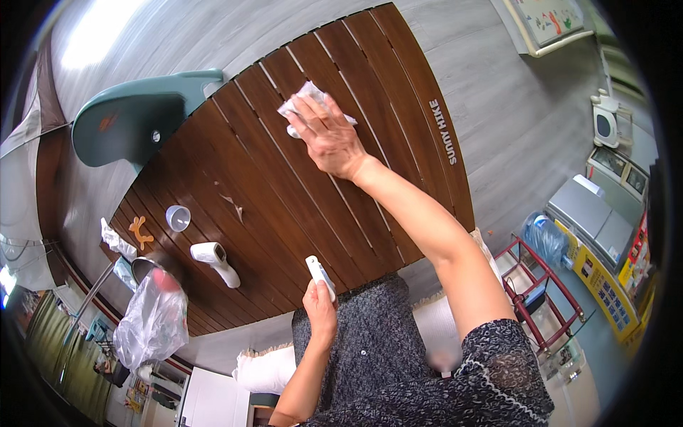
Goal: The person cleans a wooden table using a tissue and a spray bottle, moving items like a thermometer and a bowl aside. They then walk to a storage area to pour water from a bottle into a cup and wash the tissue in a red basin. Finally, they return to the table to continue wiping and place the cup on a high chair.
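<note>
My right hand (pixel 333 141) lies over a crumpled white tissue (pixel 308 92), pressing it on the brown slatted wooden table (pixel 288 213) towards its far side. Near the table's front edge, my left hand (pixel 321 309) grips a slim white device (pixel 320 275), its exact kind unclear. To the left, a white infrared thermometer (pixel 217 260) lies on the slats. Beyond it are a small clear plastic cup (pixel 178 218) and an orange toy figure (pixel 141 232). Small pale scraps (pixel 238 213) lie between the cup and my hands.
A green plastic chair (pixel 133 120) stands against the table's far left edge. At the near left are a metal bowl (pixel 140 265) and a clear plastic bag (pixel 152 325), with crumpled white tissue (pixel 117 240) beside them. A dark red metal rack (pixel 544 320) stands at the right.
</note>
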`<action>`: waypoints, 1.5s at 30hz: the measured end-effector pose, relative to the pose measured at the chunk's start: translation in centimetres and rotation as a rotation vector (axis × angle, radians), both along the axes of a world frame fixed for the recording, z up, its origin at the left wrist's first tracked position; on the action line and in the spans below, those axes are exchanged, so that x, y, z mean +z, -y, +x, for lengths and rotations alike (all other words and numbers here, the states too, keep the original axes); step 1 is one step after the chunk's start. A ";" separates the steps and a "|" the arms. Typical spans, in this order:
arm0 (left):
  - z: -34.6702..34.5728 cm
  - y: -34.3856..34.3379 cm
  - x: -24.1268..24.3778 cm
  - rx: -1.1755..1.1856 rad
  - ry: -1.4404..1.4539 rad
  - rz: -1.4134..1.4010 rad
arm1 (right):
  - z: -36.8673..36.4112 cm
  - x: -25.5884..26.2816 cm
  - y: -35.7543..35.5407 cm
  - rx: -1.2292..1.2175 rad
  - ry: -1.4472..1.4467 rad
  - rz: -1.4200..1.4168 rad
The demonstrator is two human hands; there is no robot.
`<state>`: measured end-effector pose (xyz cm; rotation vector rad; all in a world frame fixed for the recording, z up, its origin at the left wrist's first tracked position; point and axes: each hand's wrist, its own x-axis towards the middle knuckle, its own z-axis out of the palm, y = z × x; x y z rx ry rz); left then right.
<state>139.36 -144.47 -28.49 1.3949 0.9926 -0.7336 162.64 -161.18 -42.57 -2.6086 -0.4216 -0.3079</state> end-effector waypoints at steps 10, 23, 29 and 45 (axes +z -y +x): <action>0.9 -0.5 0.3 -0.014 0.031 -0.015 | 13.9 -1.6 10.1 -0.524 0.015 -0.300; -3.0 -3.6 0.7 0.001 0.017 -0.110 | -29.7 -1.3 7.6 -1.190 -0.369 -0.158; -6.4 -10.2 -0.1 0.001 -0.063 -0.017 | -12.4 -2.4 3.0 -0.958 -0.236 -0.087; -5.9 -10.6 1.0 0.201 0.015 -0.067 | -22.1 0.2 -13.7 0.322 -0.319 0.154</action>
